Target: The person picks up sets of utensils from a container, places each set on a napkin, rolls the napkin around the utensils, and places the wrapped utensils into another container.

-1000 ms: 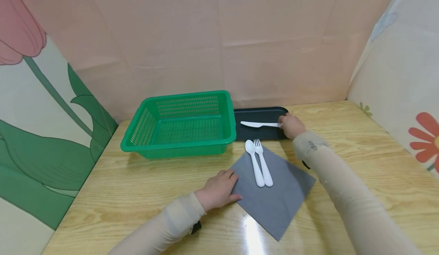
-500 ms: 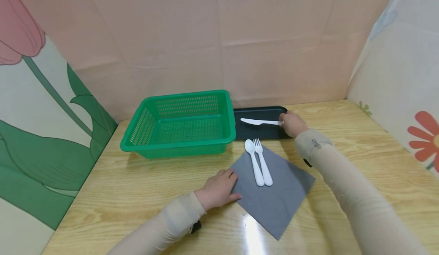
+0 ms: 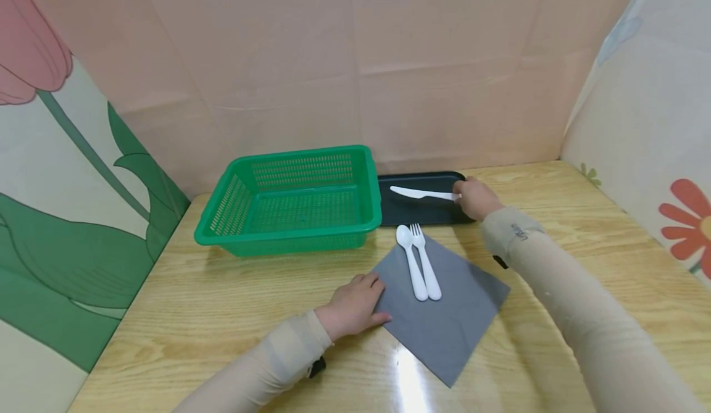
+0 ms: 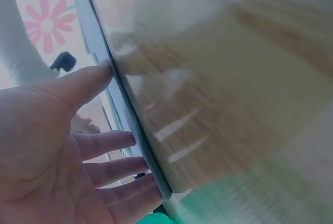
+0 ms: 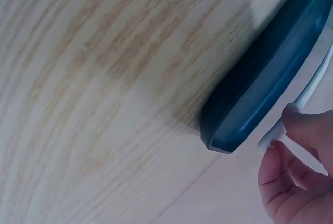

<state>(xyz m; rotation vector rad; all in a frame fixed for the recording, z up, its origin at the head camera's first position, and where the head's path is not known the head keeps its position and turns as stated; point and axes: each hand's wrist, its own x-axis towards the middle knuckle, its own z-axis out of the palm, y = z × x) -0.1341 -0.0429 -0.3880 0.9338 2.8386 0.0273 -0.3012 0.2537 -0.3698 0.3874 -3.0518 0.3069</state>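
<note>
- The pink sheet (image 3: 355, 79) stands upright behind everything, along the far edge of the tabletop.
- The tabletop (image 3: 222, 314) has a light wood grain and runs out of view beneath my sleeves on the near side.
- The green basket (image 3: 302, 234) sits toward the tabletop's far left corner, its slotted walls rising to a wide rim.
- The gray napkin (image 3: 455, 320) lies flat, turned like a diamond, one corner pointing to the tabletop's near edge and another to its right edge.
- The black tray (image 3: 411, 212) rests near the tabletop's far edge, just right of the basket, which hides its left end.
- My left hand (image 3: 355, 308) touches the napkin's left corner, thumb spread, the other fingers nearly straight and gripping nothing.
- My right hand (image 3: 478, 199) is at the tray's right end, fingers bent, thumb and fingertips pinching the knife's handle.
- The white knife (image 3: 424, 195) is above the tray, its blade pointing to the tabletop's left edge.
- The white fork (image 3: 427, 265) lies on the napkin, tines toward the tray.
- The white spoon (image 3: 413, 268) lies just left of the fork, bowl at the napkin's far corner.
</note>
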